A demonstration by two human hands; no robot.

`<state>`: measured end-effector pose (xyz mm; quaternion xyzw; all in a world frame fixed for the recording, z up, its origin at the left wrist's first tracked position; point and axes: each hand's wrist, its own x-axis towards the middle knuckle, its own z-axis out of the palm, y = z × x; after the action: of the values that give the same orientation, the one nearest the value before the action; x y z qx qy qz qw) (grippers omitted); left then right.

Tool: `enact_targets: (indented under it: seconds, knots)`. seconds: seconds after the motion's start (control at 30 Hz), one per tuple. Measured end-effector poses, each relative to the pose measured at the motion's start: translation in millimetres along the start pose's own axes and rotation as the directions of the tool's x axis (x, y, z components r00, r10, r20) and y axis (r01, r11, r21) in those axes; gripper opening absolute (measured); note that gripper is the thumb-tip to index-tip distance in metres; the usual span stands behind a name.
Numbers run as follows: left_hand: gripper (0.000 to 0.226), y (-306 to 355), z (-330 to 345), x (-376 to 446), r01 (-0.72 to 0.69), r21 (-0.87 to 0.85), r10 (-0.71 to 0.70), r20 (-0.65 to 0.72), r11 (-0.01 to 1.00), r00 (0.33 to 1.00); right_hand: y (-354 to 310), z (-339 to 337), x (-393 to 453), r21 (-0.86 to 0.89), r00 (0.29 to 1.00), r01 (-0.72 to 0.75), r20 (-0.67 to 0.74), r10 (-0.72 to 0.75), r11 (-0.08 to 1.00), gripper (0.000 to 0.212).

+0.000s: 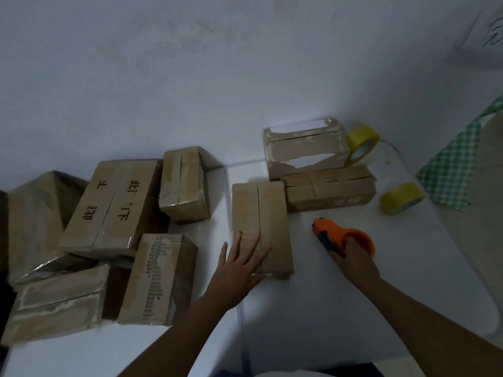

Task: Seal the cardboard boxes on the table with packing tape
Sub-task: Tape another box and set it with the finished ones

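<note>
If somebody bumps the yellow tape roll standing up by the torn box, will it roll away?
Probably a little. The yellow tape roll stands on its round edge, so a nudge could start it rolling. It leans against the torn cardboard box, which likely blocks that side. Otherwise it may just tip flat.

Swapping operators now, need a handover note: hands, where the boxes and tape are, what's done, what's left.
Left hand: flat, fingers straight, resting on the near box, centre of the table.
Right hand: grips the orange dispenser, on or just above the table right of that box.
Two more boxes behind it: torn box and low box.
Two yellow rolls: one by the torn box, one at the right.
Box pile at the left, several with glossy tape.
Done: the pile looks mostly taped.
Left: the near box seam shows no tape; then check the two behind.
</note>
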<state>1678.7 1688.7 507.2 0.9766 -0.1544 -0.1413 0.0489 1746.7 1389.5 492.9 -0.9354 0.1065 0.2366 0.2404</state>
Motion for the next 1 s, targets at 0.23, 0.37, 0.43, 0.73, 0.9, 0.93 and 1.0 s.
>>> enact_targets:
  seconds: [0.23,0.37,0.43,0.73,0.9,0.93,1.0]
  knots:
    - [0.067,-21.8,-2.5,0.6,-0.061,0.076,0.061,0.001,0.995,0.998,-13.4,-21.9,-11.0,-0.223,1.0,0.01,0.02,-0.006,0.975,0.018]
    - [0.066,-27.2,-7.6,15.5,-0.034,0.054,0.033,0.021,0.998,0.999,0.0,-19.4,-17.5,-0.042,0.997,0.067,-0.046,-0.068,0.997,0.03]
    - [0.066,-28.0,-11.3,22.5,-0.009,0.043,0.007,0.032,0.999,0.999,-3.6,-25.8,-23.3,0.129,0.995,0.079,-0.067,-0.07,0.989,0.025]
    - [0.036,35.2,-54.6,30.0,0.334,-0.868,-0.3,0.23,0.367,0.926,-19.7,-51.7,-54.1,0.277,0.969,0.244,-0.031,-0.245,0.929,0.031]
    - [0.041,52.3,-65.6,43.2,0.449,-0.886,-0.219,0.465,-0.12,0.858,-28.8,-58.7,-58.2,0.239,0.951,0.308,-0.058,-0.304,0.921,0.033]
    - [0.043,54.7,-66.9,44.7,0.456,-0.879,-0.199,0.476,-0.136,0.857,-28.9,-58.5,-57.7,0.225,0.948,0.318,-0.061,-0.313,0.921,0.034]
    - [0.043,59.2,-70.3,45.2,0.453,-0.876,-0.179,0.478,-0.167,0.86,-29.0,-58.4,-57.2,0.205,0.944,0.331,-0.058,-0.326,0.921,0.034]
